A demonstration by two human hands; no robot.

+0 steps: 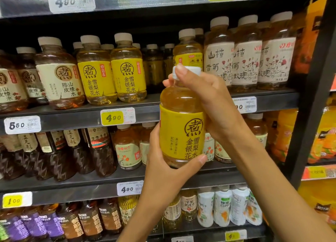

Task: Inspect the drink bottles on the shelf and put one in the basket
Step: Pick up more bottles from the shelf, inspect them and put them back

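Note:
I hold a yellow-labelled drink bottle (181,125) upright in front of the shelf, its pale golden liquid showing above the label. My left hand (163,169) cups its base, thumb curled across the front bottom edge. My right hand (205,99) grips the neck and white cap from the right, fingers wrapped over the top. Two matching yellow bottles (112,78) stand on the middle shelf (72,112) to the left. No basket is in view.
Cream-labelled bottles (60,78) fill the shelf's left side and taller white-labelled ones (247,56) its right. Dark tea bottles (60,150) line the shelf below; purple and white bottles sit lower still. A black upright post (312,89) borders orange packs at right.

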